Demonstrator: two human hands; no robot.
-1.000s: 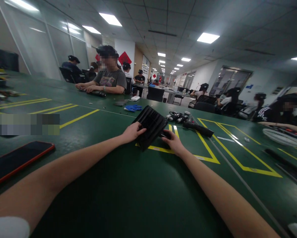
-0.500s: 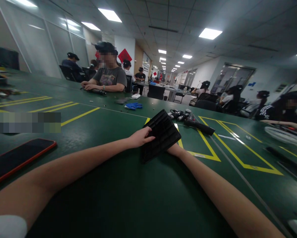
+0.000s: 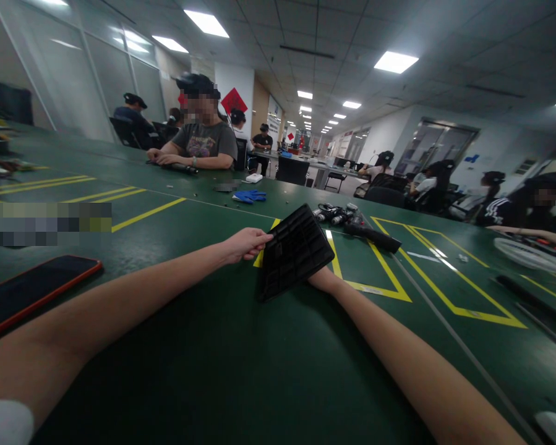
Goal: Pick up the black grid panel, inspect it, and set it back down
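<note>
A black ribbed rectangular panel (image 3: 292,252) is tilted up off the green table (image 3: 240,352), its underside grid facing me. My left hand (image 3: 245,243) grips its left edge with closed fingers. My right hand is hidden behind the panel; only the wrist (image 3: 323,282) shows below its right corner, so it seems to hold the panel from behind.
A red-edged phone (image 3: 31,293) lies at the left. Beyond the panel lie small metal parts (image 3: 336,216), a black tool (image 3: 371,236) and blue gloves (image 3: 249,196). A person in a grey shirt (image 3: 203,143) sits across the table; others sit at the right.
The panel was flipped from ribbed side up to grid side facing me and drawn nearer. My right hand went from beside it to behind it.
</note>
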